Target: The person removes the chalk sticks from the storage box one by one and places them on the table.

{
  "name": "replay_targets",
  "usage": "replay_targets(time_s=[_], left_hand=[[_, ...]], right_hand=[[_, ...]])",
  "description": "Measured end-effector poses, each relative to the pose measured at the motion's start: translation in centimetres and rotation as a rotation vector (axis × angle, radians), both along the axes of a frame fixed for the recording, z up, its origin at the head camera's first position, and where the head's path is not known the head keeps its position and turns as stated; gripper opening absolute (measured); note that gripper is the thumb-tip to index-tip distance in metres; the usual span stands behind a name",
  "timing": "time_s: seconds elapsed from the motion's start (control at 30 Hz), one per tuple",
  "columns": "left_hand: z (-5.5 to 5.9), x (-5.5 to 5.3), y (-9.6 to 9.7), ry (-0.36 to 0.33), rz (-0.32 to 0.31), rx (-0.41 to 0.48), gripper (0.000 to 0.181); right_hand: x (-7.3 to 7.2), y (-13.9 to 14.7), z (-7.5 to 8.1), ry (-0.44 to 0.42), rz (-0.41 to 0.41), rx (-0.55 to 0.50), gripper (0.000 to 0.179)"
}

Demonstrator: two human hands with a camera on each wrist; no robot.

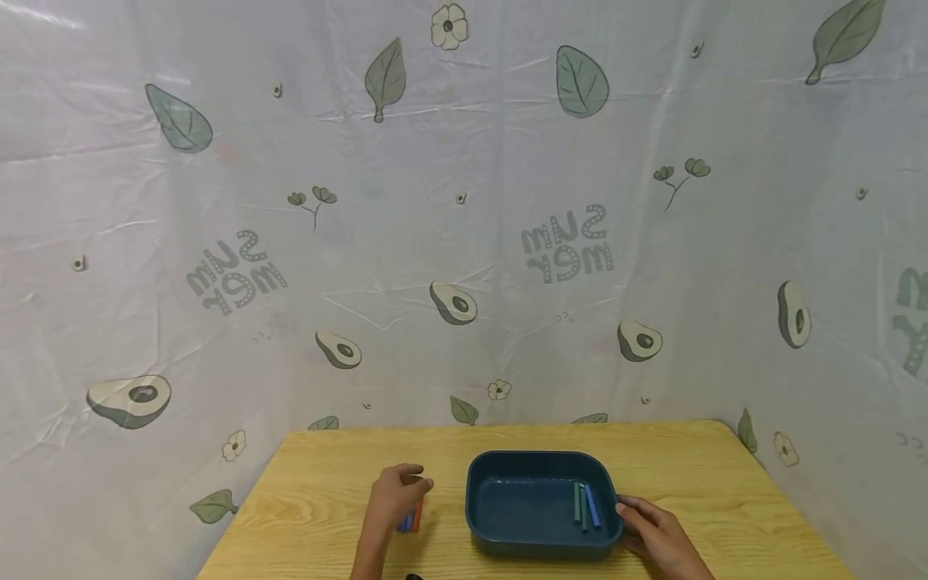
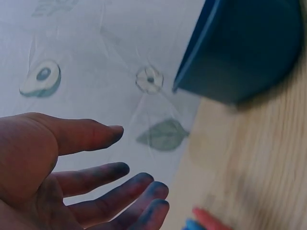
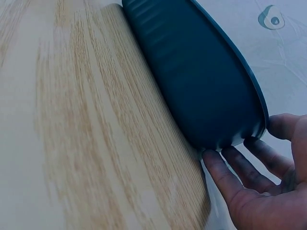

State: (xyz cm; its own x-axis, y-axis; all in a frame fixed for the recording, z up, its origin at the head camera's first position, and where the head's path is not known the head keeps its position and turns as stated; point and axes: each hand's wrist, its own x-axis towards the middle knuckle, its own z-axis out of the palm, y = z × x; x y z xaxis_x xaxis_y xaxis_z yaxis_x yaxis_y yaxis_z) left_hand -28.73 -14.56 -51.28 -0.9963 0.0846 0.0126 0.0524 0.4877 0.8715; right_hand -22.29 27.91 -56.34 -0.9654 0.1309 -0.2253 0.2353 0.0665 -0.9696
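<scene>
A dark blue plastic tray (image 1: 518, 552) stands on the table in the head view. Two green sticks (image 1: 581, 507) and one blue stick (image 1: 593, 507), chalk-like, lie at its right inside. My right hand (image 1: 656, 533) holds the tray's right end, thumb at the rim (image 3: 263, 108) and fingertips against the outer wall. Left of the tray, my left hand (image 1: 393, 498) hovers with fingers spread and nothing between them. Just beneath it lie orange sticks (image 1: 417, 517) and blue sticks (image 1: 403, 525), partly hidden by the hand. Dark smudges colour the left fingertips (image 2: 156, 189).
The pale wooden table (image 1: 348, 451) ends at a patterned hanging sheet (image 1: 500, 242) behind and at both sides. A small dark object (image 1: 414, 577) peeks in at the head view's bottom edge.
</scene>
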Motion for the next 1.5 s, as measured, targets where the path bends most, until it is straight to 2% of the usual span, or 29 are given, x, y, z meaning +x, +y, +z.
replay_targets(time_s=[0.13, 0.47, 0.83, 1.17, 1.5], left_hand=[[0.8, 0.1, 1.9, 0.021, -0.037, 0.032, 0.051], [2.5, 0.4, 6.5, 0.089, -0.081, 0.110, 0.044], [3.0, 0.2, 10.1, 0.084, -0.114, 0.109, 0.043], [2.5, 0.2, 13.1, -0.001, -0.152, 0.208, 0.046], [1.7, 0.5, 15.8, -0.049, -0.171, 0.236, 0.048]], right_hand=[[-0.1, 0.1, 0.1, -0.002, -0.005, -0.015, 0.055], [-0.3, 0.3, 0.3, -0.018, 0.012, 0.004, 0.058], [0.0, -0.1, 0.2, -0.026, -0.014, 0.027, 0.056], [0.4, -0.4, 0.3, -0.009, -0.012, 0.021, 0.055], [0.8, -0.7, 0.2, -0.004, -0.029, 0.024, 0.055]])
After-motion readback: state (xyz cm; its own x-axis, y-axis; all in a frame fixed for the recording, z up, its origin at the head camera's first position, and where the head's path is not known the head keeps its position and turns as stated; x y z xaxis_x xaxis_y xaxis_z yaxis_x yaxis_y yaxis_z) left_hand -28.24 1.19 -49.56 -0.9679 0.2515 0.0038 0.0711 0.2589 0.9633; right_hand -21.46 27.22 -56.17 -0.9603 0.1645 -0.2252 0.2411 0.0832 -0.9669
